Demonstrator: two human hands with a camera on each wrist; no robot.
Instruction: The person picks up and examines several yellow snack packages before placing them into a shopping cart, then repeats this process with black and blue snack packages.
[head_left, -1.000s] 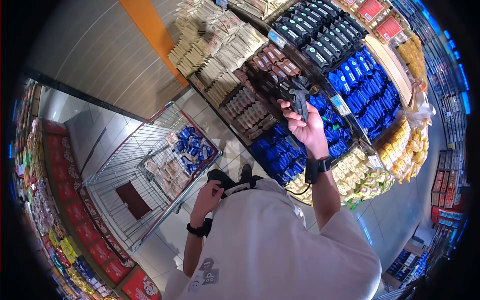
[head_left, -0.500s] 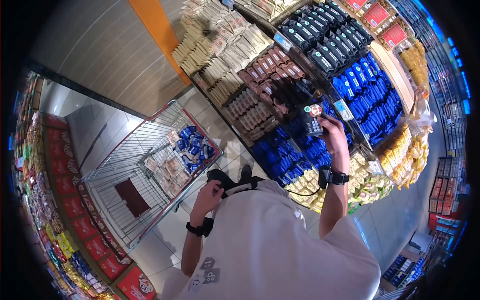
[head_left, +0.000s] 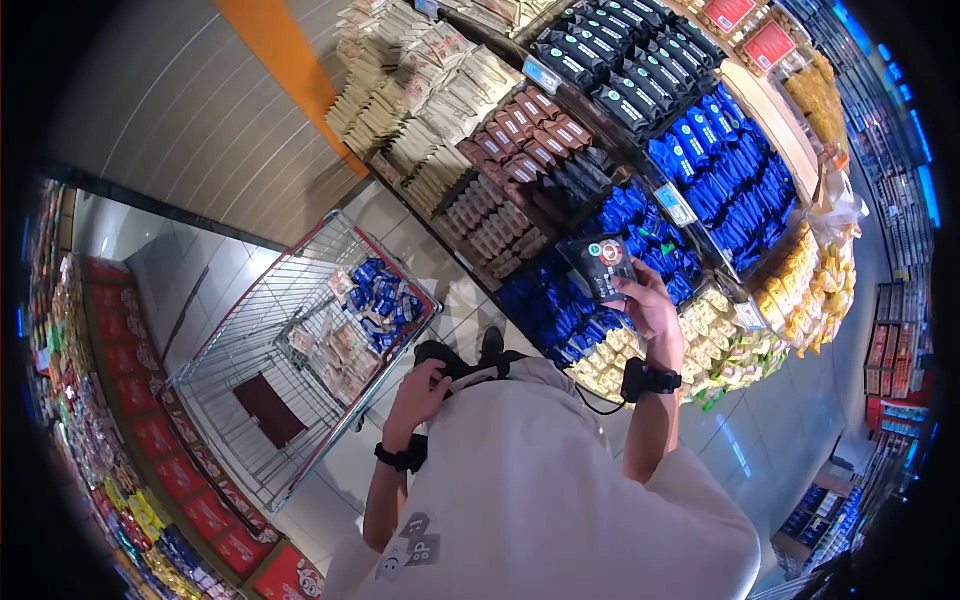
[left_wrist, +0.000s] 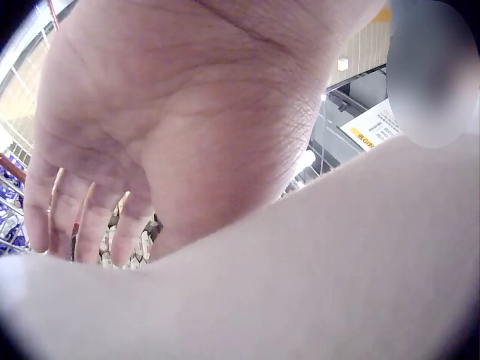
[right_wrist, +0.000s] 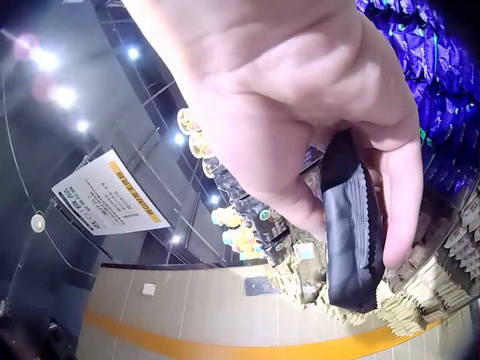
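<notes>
My right hand (head_left: 652,305) pinches a black packet (head_left: 602,268) over the blue packets (head_left: 575,318) of the display, its printed front facing up. In the right wrist view the thumb and fingers of the hand (right_wrist: 300,112) grip the black packet (right_wrist: 351,232) from both sides, its crimped edge showing. My left hand (head_left: 416,395) hangs at the waist beside the shirt, with nothing held. The left wrist view shows the palm of that hand (left_wrist: 165,127) with its fingers loosely extended.
A shopping cart (head_left: 262,408) with blue-and-white and pale packets stands at the left. Brown packets (head_left: 520,135), black packets (head_left: 640,80) and cream packets (head_left: 440,75) fill the display's other bins. Red boxes (head_left: 155,435) line the far left.
The right hand has turned the black packet so its printed front shows, and has drawn it back towards the body, lower over the blue packets. The left hand has stayed at the waist.
</notes>
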